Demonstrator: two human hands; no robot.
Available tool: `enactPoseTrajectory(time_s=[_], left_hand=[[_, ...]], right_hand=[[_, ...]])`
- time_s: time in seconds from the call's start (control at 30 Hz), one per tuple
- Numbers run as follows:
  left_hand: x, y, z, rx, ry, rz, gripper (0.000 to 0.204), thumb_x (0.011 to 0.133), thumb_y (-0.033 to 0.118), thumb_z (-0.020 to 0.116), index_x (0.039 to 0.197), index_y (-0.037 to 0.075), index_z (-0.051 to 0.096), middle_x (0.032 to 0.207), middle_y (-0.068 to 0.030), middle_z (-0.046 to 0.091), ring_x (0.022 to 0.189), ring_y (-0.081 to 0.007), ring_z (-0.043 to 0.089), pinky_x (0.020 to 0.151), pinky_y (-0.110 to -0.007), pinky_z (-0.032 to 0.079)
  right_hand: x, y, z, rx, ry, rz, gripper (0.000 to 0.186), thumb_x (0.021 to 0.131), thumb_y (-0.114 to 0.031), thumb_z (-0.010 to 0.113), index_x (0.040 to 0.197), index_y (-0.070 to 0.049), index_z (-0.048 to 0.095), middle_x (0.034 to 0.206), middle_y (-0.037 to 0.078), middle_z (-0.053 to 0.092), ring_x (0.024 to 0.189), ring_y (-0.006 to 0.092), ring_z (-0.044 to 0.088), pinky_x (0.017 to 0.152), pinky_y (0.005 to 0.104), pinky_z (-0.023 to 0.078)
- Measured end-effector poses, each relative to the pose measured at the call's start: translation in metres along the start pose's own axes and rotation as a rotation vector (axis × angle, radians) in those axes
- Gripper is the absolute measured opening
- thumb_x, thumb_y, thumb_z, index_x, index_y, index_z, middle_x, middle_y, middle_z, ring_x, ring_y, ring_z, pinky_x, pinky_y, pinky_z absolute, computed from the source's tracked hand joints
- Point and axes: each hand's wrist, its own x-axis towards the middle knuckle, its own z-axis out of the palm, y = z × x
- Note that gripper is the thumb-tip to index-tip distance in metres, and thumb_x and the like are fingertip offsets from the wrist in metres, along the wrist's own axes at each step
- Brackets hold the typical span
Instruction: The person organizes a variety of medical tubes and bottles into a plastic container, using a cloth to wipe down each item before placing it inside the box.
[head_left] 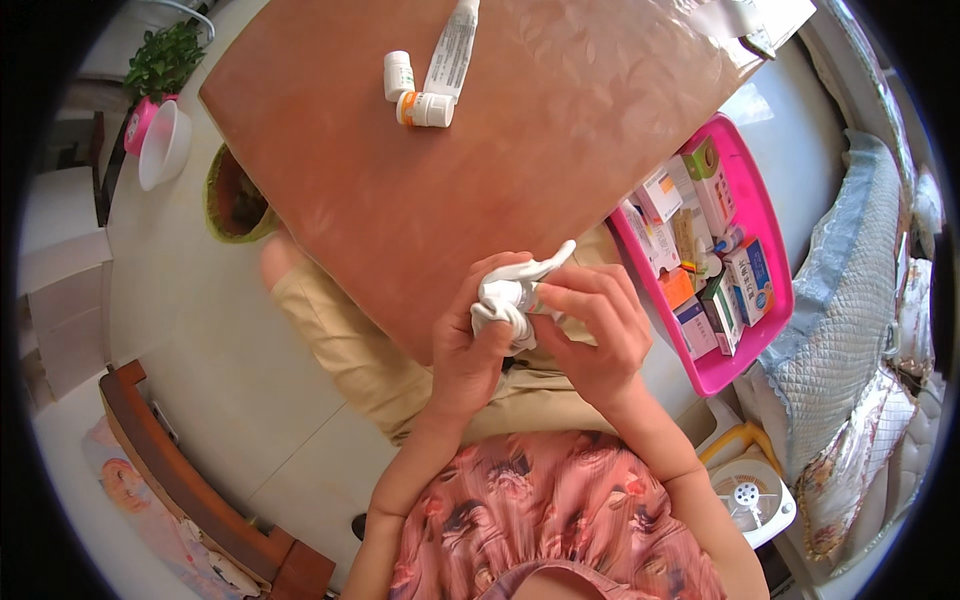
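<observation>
Close to my body, over my lap at the table's near corner, both hands are closed around a white cloth (543,266) and a small white bottle (508,292) partly wrapped in it. My left hand (468,345) grips the bundle from the left, thumb pressed on the bunched cloth. My right hand (602,320) pinches at its right side; the fingers cover much of the bottle. One end of the cloth sticks out above my right fingers. Farther off on the brown table (400,200) stand a white pill bottle (398,76), another lying with an orange band (426,109), and a white tube (455,50).
Right of the table sits a pink tray (778,290) full of medicine boxes. Beyond it is a sofa with a quilted blue cover (835,290). A white and yellow fan (748,497) is low at right. A green-rimmed bin (215,205) and a wooden bench (180,470) are at left.
</observation>
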Motion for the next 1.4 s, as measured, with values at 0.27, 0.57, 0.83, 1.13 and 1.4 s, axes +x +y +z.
enactPoseTrajectory(time_s=[0.27, 0.57, 0.83, 1.13, 1.4], left_hand=[[0.001, 0.002, -0.001, 0.523, 0.014, 0.236, 0.028, 0.092, 0.024, 0.067, 0.106, 0.001, 0.061, 0.113, -0.0045, 0.052, 0.091, -0.0099, 0.05, 0.078, -0.025, 0.043], [-0.002, -0.002, -0.004, 0.416, 0.072, 0.195, 0.03, 0.096, 0.029, 0.061, 0.105, 0.0, 0.06, 0.111, -0.007, 0.054, 0.092, -0.0115, 0.051, 0.078, -0.026, 0.044], [-0.001, -0.001, -0.002, 0.476, 0.078, 0.23, 0.033, 0.1, 0.031, 0.054, 0.105, -0.001, 0.059, 0.11, -0.0072, 0.055, 0.092, -0.0123, 0.051, 0.079, -0.027, 0.043], [0.0, 0.001, -0.008, 0.548, 0.02, 0.258, 0.035, 0.101, 0.031, 0.05, 0.1, -0.002, 0.062, 0.109, -0.0093, 0.057, 0.091, -0.0125, 0.053, 0.079, -0.027, 0.044], [0.002, 0.005, -0.004, 0.506, -0.027, 0.183, 0.037, 0.101, 0.034, 0.051, 0.105, -0.001, 0.061, 0.109, -0.0069, 0.057, 0.092, -0.0107, 0.054, 0.079, -0.024, 0.043]], right_hand=[[-0.005, -0.009, -0.013, 0.077, -0.225, 0.127, 0.035, 0.065, -0.001, 0.08, 0.097, -0.003, 0.067, 0.088, 0.008, 0.068, 0.075, 0.0208, 0.065, 0.062, 0.0294, 0.053], [-0.01, -0.015, -0.012, 0.168, -0.332, 0.318, 0.035, 0.075, -0.006, 0.078, 0.103, 0.0, 0.059, 0.083, 0.008, 0.06, 0.067, 0.0185, 0.06, 0.056, 0.0287, 0.049], [-0.01, -0.012, -0.008, 0.093, -0.4, 0.2, 0.034, 0.083, -0.015, 0.07, 0.109, 0.001, 0.054, 0.084, 0.01, 0.058, 0.071, 0.0273, 0.057, 0.061, 0.0379, 0.047], [-0.007, -0.006, -0.018, 0.328, -0.63, 0.473, 0.027, 0.099, -0.027, 0.051, 0.101, -0.001, 0.052, 0.076, 0.01, 0.053, 0.068, 0.0252, 0.054, 0.062, 0.0361, 0.043], [-0.014, -0.009, -0.018, 0.782, -0.617, 0.893, 0.03, 0.102, -0.031, 0.047, 0.096, -0.002, 0.051, 0.071, 0.007, 0.049, 0.064, 0.0183, 0.047, 0.06, 0.0322, 0.041]])
